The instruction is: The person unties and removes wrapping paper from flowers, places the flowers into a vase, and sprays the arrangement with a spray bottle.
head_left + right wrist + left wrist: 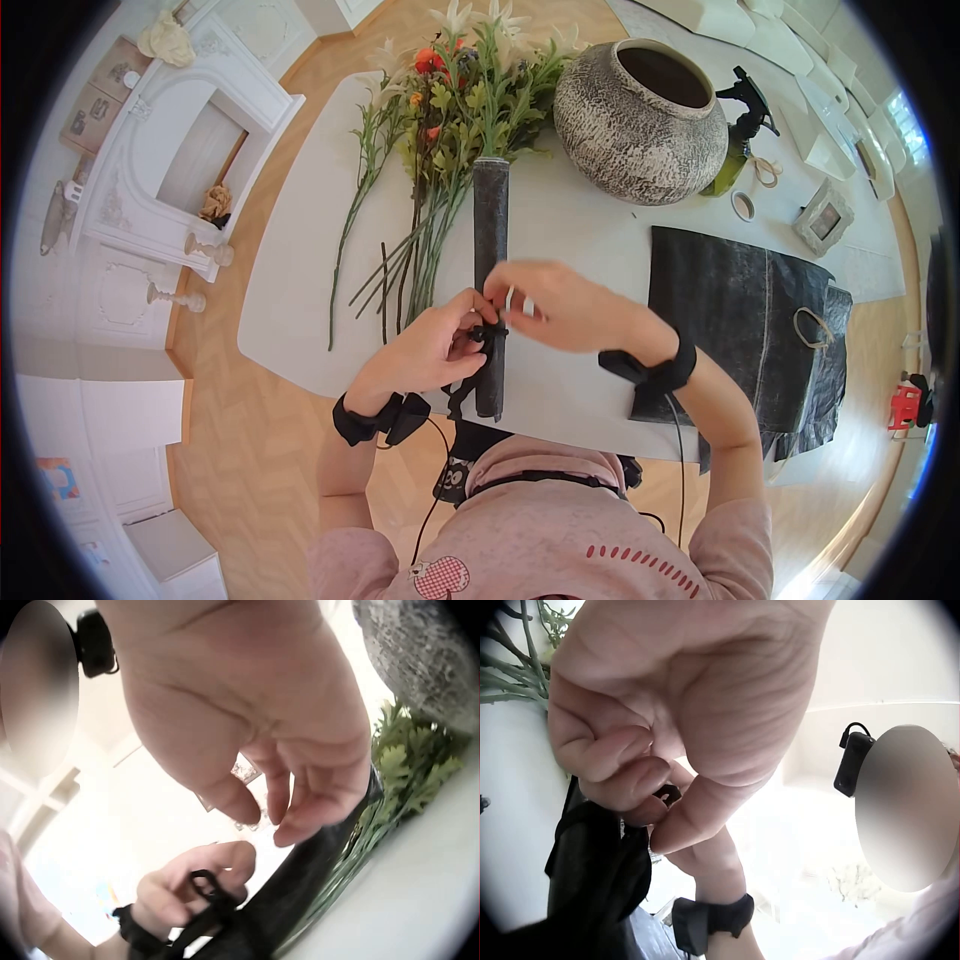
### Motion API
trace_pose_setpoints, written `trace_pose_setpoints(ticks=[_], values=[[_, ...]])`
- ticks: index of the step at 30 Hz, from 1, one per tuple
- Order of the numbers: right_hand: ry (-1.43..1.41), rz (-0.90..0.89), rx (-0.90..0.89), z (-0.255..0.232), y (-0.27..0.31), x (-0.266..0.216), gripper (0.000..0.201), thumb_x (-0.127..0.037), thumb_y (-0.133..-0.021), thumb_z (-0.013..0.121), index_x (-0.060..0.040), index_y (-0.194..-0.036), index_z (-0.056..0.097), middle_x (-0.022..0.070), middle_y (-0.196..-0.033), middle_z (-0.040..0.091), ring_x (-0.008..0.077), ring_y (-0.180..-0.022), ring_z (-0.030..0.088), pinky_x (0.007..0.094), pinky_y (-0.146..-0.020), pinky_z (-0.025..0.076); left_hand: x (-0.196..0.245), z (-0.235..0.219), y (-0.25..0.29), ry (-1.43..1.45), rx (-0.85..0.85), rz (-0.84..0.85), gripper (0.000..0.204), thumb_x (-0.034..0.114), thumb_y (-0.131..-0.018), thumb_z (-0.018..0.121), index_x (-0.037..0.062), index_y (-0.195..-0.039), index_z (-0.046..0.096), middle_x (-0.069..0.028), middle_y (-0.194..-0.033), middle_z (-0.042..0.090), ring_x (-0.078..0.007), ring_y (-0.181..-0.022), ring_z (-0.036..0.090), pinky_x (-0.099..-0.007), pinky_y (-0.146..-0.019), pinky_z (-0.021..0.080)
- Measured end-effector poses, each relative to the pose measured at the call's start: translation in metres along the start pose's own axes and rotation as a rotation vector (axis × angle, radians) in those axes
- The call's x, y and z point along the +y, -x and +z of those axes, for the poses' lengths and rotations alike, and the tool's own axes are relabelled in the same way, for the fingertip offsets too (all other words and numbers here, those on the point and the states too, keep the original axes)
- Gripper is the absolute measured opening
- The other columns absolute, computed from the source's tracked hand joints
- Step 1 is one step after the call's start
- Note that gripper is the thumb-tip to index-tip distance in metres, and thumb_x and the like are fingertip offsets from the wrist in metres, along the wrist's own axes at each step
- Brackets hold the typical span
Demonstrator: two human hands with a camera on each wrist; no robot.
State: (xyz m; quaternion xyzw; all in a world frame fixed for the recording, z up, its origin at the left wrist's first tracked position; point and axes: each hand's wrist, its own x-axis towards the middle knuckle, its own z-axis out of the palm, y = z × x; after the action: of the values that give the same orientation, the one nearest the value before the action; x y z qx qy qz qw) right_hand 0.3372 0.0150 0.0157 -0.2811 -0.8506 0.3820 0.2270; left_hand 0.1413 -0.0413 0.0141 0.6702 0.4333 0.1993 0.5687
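A dark rolled-up sheet lies lengthwise on the table, a black strap wrapped round its lower part. At the strap, my left hand pinches it between thumb and curled fingers. A small black loop of that strap stands up by the left fingers in the right wrist view. My right hand hovers just over the roll beside the left one. Its fingers are loosely bent, the thumb apart from them, and nothing shows between them.
Flower stems with green leaves lie left of the roll. Behind stands a mottled round vase, with a spray bottle, a tape roll and a small frame. Folded dark sheets lie at right, under a pale ring.
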Motion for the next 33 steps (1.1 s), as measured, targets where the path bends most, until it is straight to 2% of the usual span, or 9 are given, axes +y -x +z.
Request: trace_pose_setpoints(ticks=[2,3,5,8,19,24,26,29,33], values=[[-0.187,-0.019,-0.062,0.016,0.017,-0.001,0.026,-0.001,-0.074,0.055,0.0004,-0.097,0.045,0.0120,-0.078,0.056,0.0213,-0.070,0.059,0.0303,-0.059,0.046,-0.002,0.001,-0.002,-0.007,-0.014,0.008,0.033,0.000,-0.073,0.056,0.0030,-0.100,0.038,-0.0016,-0.069,0.047,-0.0077,-0.057,0.040,-0.0211,-0.052,0.035],[-0.187,-0.016,-0.059,0.021,0.020,-0.001,0.026,-0.001,-0.074,0.055,0.0004,-0.097,0.045,0.0120,-0.078,0.056,0.0213,-0.070,0.059,0.0303,-0.059,0.046,-0.002,0.002,-0.003,-0.018,-0.028,0.015,0.033,0.000,-0.073,0.056,0.0028,-0.100,0.037,-0.0020,-0.070,0.047,-0.0079,-0.058,0.041,-0.0214,-0.051,0.035],[-0.346,0.159,-0.036,0.028,0.022,-0.001,0.021,-0.001,-0.072,0.057,-0.0005,-0.089,0.045,0.0122,-0.072,0.055,0.0275,-0.066,0.058,0.0344,-0.058,0.045,-0.007,0.007,-0.004,-0.003,0.003,0.026,0.034,0.000,-0.073,0.056,0.0028,-0.100,0.037,-0.0020,-0.069,0.047,-0.0082,-0.057,0.041,-0.0216,-0.050,0.035],[-0.334,0.174,-0.131,0.030,0.019,0.003,0.020,-0.002,-0.073,0.058,-0.0016,-0.089,0.045,0.0108,-0.069,0.055,0.0227,-0.064,0.057,0.0320,-0.056,0.044,-0.008,0.006,-0.003,0.025,0.058,-0.003,0.034,0.000,-0.072,0.058,0.0028,-0.099,0.036,-0.0019,-0.065,0.047,-0.0087,-0.053,0.040,-0.0218,-0.049,0.035],[-0.361,0.065,-0.183,0.022,0.020,0.012,0.023,-0.001,-0.071,0.059,-0.0022,-0.089,0.044,0.0082,-0.071,0.053,0.0191,-0.059,0.052,0.0295,-0.055,0.042,-0.002,0.003,0.002,-0.126,0.080,0.009,0.017,0.005,-0.075,0.060,0.0019,-0.081,0.045,-0.0050,-0.060,0.051,-0.0088,-0.049,0.038,-0.0226,-0.047,0.033],[-0.268,0.074,-0.099,0.023,0.024,0.004,0.028,0.002,-0.069,0.059,-0.0021,-0.091,0.043,0.0091,-0.074,0.053,0.0210,-0.064,0.053,0.0297,-0.058,0.044,-0.012,0.007,0.002,-0.071,0.218,0.057,0.010,0.005,-0.083,0.054,0.0012,-0.081,0.045,-0.0052,-0.059,0.053,-0.0090,-0.049,0.040,-0.0224,-0.047,0.034],[-0.114,-0.023,0.075,0.031,0.026,0.001,0.033,0.003,-0.066,0.062,-0.0022,-0.093,0.044,0.0102,-0.076,0.051,0.0254,-0.068,0.053,0.0318,-0.060,0.044,-0.017,0.005,0.001,-0.030,0.201,0.028,0.009,0.006,-0.084,0.052,0.0013,-0.081,0.044,-0.0045,-0.060,0.052,-0.0085,-0.050,0.042,-0.0217,-0.047,0.034],[0.102,-0.178,0.186,0.033,0.025,-0.009,0.028,0.000,-0.067,0.061,-0.0041,-0.091,0.046,0.0089,-0.076,0.046,0.0253,-0.068,0.051,0.0351,-0.058,0.043,-0.017,0.004,-0.001,0.102,0.178,0.002,0.010,0.008,-0.087,0.049,0.0022,-0.082,0.043,-0.0029,-0.062,0.052,-0.0070,-0.052,0.044,-0.0201,-0.048,0.034],[0.197,-0.295,0.217,0.035,0.025,-0.007,0.020,-0.002,-0.068,0.060,-0.0052,-0.085,0.052,0.0061,-0.075,0.043,0.0234,-0.071,0.050,0.0342,-0.058,0.043,-0.017,0.003,-0.002,0.279,0.123,-0.002,0.010,0.011,-0.090,0.044,0.0054,-0.083,0.040,0.0017,-0.064,0.046,-0.0041,-0.055,0.042,-0.0177,-0.050,0.033]])
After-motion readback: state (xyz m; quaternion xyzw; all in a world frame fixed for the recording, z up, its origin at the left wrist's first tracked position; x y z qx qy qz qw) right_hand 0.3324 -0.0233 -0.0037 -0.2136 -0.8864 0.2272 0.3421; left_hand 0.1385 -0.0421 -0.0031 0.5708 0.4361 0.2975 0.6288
